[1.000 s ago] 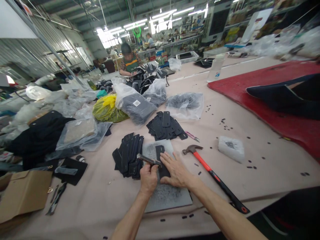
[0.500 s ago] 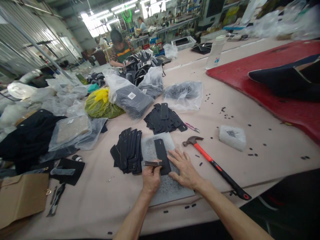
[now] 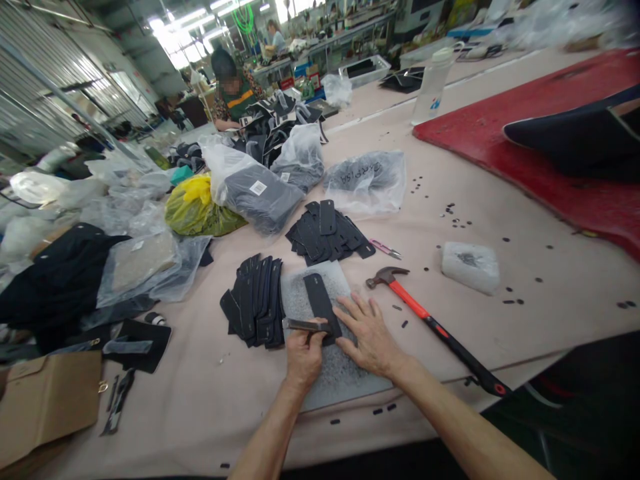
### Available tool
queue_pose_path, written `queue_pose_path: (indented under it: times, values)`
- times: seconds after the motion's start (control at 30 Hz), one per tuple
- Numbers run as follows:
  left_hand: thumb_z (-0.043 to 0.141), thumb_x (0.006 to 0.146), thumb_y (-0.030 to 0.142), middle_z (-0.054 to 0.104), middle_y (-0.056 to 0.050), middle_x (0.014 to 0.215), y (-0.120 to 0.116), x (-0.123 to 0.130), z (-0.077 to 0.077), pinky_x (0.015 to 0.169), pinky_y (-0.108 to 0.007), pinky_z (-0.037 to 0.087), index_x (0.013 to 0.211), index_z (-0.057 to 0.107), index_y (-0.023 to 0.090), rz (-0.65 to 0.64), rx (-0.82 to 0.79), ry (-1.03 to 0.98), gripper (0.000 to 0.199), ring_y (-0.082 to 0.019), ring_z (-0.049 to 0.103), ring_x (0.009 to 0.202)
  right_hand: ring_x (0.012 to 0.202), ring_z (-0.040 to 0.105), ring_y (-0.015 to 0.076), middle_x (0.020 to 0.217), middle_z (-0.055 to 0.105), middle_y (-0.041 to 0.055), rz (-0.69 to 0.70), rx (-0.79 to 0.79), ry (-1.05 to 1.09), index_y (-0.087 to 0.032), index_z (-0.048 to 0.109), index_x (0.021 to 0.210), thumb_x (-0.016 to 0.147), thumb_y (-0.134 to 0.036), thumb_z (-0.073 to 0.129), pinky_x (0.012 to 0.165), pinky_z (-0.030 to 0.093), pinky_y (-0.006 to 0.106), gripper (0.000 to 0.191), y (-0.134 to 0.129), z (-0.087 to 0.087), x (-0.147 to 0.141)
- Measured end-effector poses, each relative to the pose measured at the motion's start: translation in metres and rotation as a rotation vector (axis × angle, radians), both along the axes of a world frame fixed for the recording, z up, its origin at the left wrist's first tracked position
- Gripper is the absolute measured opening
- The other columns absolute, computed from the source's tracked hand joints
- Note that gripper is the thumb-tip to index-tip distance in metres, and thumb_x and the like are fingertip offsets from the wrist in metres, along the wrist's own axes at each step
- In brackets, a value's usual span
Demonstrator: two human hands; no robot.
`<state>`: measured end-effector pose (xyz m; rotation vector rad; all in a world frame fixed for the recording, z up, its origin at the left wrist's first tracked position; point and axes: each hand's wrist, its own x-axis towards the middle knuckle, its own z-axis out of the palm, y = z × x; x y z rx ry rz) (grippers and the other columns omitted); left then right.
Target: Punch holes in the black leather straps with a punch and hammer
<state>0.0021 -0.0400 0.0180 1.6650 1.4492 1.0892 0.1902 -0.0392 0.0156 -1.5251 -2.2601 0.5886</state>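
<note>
On our speckled grey rectangular board (image 3: 338, 375): one long, flat black strip (image 3: 317, 293). Over the board: one slim metal tool (image 3: 301, 325), pinched in our closed left hand (image 3: 303, 358); our right hand (image 3: 373, 339), spread open, grasping nothing, fingertips by the strip. Risk: strip skewing, should steadying pressure slacken.

The claw hammer with an orange-and-black handle (image 3: 434, 324) had a brown head; the pale grey rectangular board (image 3: 330, 380) was speckled black.
</note>
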Motion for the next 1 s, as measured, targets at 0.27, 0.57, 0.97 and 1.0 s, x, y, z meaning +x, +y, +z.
queue_pose_path:
  times: [0.27,0.57,0.97,1.0]
  values:
    - [0.056,0.086,0.021,0.075,-0.005,0.095,-0.001,0.004,0.001,0.088,-0.037,0.056,0.094,0.071,0.018,-0.024,0.036,0.050,0.017,-0.022,0.070,0.093,0.144,0.012,0.0327,0.155,0.031,0.0068,-0.008,-0.008,0.033,-0.023,0.045,0.141,0.082,-0.037,0.055,0.112,0.009,0.061,0.062,0.000,-0.001,0.000]
    - [0.050,0.087,0.014,0.075,-0.008,0.098,0.000,0.010,-0.007,0.088,-0.038,0.057,0.099,0.068,0.017,-0.055,0.185,0.275,0.022,-0.023,0.070,0.096,0.144,0.012,0.0343,0.155,0.030,0.0082,0.007,-0.011,0.049,-0.022,0.043,0.142,0.083,-0.038,0.053,0.112,0.009,0.061,0.062,0.000,-0.004,0.001]
    - [0.051,0.084,0.010,0.072,-0.008,0.094,-0.002,0.012,-0.012,0.080,-0.034,0.056,0.100,0.063,0.018,-0.080,0.187,0.322,0.022,-0.023,0.069,0.090,0.096,0.057,0.0326,0.106,0.059,0.0183,-0.461,0.014,-0.263,-0.014,0.057,0.111,0.088,-0.035,0.046,0.077,0.046,0.044,0.033,-0.014,0.003,0.101]
    - [0.052,0.083,0.010,0.072,-0.008,0.091,-0.002,0.012,-0.012,0.079,-0.033,0.055,0.098,0.063,0.019,-0.077,0.176,0.326,0.020,-0.023,0.069,0.089,0.087,0.058,0.0299,0.096,0.059,0.0151,-0.475,-0.046,-0.270,-0.016,0.057,0.104,0.087,-0.034,0.046,0.072,0.046,0.041,0.027,-0.017,0.004,0.108]
